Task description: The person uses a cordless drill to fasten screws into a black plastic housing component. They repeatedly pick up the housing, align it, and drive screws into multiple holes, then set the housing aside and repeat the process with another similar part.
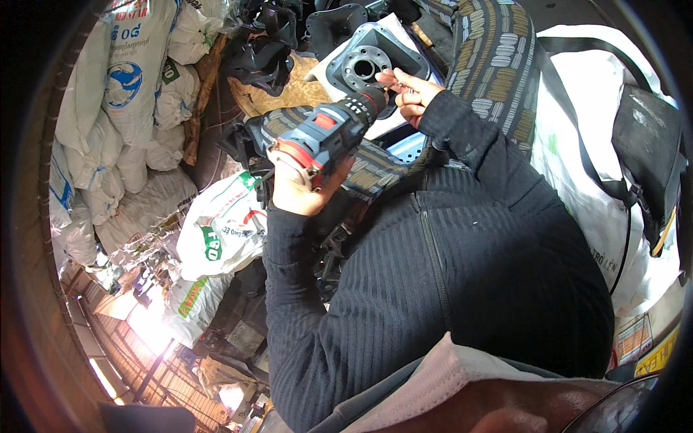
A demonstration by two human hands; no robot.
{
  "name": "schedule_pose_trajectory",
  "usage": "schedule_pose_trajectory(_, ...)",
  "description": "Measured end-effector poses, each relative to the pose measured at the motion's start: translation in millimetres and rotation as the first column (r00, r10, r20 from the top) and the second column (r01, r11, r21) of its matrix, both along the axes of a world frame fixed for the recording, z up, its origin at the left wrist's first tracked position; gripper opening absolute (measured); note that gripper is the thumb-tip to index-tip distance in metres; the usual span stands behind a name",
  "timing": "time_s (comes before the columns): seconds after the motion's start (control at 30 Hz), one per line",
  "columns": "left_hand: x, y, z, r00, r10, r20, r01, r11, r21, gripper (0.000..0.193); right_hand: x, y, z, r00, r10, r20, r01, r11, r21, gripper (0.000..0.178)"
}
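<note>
My left hand (296,189) is wrapped round the handle of a blue-and-red cordless drill (326,133). The drill's black chuck points up and to the right, close to my right hand (417,94). The fingers of that hand are bent together in a pinch at the chuck's front. Something small and shiny shows between them, too small to name. Just beyond both hands lies a grey-blue part (375,45) with a round flange, a ring of small holes and a dark centre hole. It rests on a white block (317,71) between my legs.
Several dark moulded parts (260,61) are heaped at the far left of the work. White sacks (130,94) are stacked along the left side. A large white bag (577,108) with a black strap stands close on my right. A blue perforated piece (408,148) lies under my right forearm.
</note>
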State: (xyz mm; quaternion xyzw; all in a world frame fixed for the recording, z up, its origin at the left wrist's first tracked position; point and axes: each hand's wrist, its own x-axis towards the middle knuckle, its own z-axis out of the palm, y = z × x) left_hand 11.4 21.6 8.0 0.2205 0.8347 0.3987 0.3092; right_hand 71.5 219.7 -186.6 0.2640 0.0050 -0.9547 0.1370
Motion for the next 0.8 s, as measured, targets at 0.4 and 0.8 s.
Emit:
schedule_pose_trajectory(0.4,-12.0,14.5,-5.9,0.890,-0.337,-0.306,0.307,0.941,-0.144,0.032,-6.9,-9.0,10.6,0.994,-0.070,0.080,0.067,0.997,0.040,0.023)
schedule_pose_trajectory(0.8,-10.6,18.6,-12.1,0.791,-0.510,-0.337,0.378,0.841,-0.387,0.083,-14.8,-12.0,2.5,0.987,-0.057,0.153,0.065,0.997,-0.047,0.021)
